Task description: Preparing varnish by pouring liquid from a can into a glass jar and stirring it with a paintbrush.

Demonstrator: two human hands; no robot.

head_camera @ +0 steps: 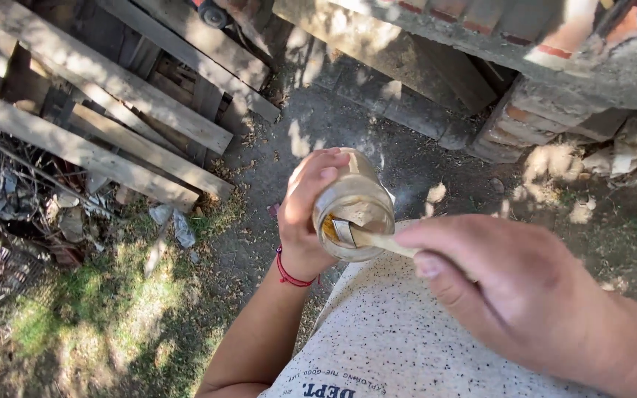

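Holding a glass jar (353,206) in mid-air over bare dirt ground (348,125), left hand (305,217) wrapped closed round its side. Right hand (510,291) pinches a flat wooden stick (377,239) dipped through the mouth — levering too hard could twist the jar loose; it would likely break.

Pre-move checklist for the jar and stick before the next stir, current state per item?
1. Left hand wrapped around the glass jar: ok.
2. Jar mouth open, tilted toward the camera: ok.
3. Wooden stick tip inside the jar: ok.
4. Right hand fingers pinching the stick's outer end: ok.
5. How much is left in the jar: cannot tell, glass smeared.
6. Ground below bare of obstacles under the jar: cannot tell, partly hidden.
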